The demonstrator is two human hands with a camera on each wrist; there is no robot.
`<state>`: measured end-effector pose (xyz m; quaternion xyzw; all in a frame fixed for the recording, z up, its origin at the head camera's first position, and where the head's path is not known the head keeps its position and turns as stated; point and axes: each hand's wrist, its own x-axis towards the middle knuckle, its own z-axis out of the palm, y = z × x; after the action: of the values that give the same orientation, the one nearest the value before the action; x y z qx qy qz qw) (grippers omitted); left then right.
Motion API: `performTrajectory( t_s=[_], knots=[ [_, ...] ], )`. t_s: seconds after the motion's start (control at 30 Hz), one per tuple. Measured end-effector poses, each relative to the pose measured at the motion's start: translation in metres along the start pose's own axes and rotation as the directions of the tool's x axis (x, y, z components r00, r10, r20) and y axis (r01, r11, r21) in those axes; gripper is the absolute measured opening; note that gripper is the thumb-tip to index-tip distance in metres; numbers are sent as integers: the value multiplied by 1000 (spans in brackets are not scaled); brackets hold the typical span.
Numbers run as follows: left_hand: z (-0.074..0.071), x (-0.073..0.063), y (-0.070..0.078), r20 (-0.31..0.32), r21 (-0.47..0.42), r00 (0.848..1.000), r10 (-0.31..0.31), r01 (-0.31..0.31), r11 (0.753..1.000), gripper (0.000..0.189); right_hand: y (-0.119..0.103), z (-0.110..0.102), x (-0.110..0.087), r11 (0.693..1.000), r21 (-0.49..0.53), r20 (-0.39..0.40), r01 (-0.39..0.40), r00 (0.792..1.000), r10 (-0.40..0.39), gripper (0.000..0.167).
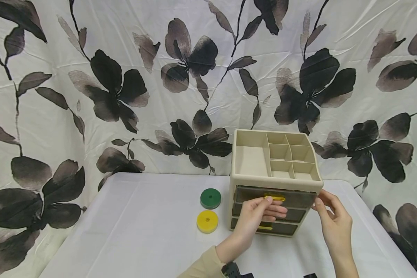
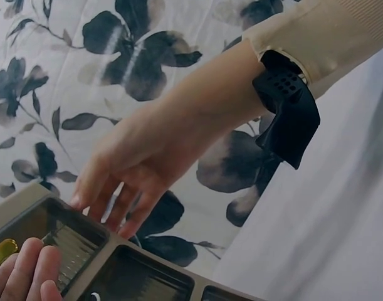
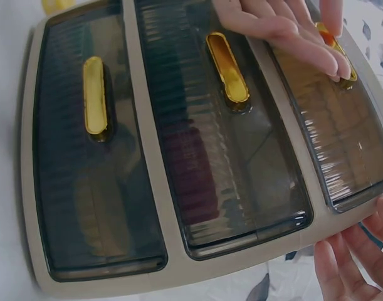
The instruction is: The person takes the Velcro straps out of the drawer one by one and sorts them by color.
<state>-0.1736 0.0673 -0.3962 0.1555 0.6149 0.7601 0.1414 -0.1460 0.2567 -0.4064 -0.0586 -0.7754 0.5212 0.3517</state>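
A cream drawer cabinet with three smoky drawers and yellow handles stands on the table; its drawers look closed. My left hand is at the top drawer, thumb and fingers on either side of the yellow handle. That handle is partly covered by the fingers in the right wrist view. My right hand rests its fingertips on the cabinet's right side, fingers loosely bent. Inside the middle drawer, a dark reddish shape shows through the front.
Left of the cabinet, a green disc lies behind a yellow disc, both on the white table. Divided compartments form the cabinet's top. A flower-printed cloth hangs behind the table.
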Motion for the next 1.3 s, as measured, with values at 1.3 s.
performTrajectory(
  t_s=[1.3],
  knots=[
    [-1, -8, -12, 33, -25, 996, -79, 80, 996, 37, -1, 0, 0, 1000, 7, -3, -11, 1000, 11, 28]
  ],
)
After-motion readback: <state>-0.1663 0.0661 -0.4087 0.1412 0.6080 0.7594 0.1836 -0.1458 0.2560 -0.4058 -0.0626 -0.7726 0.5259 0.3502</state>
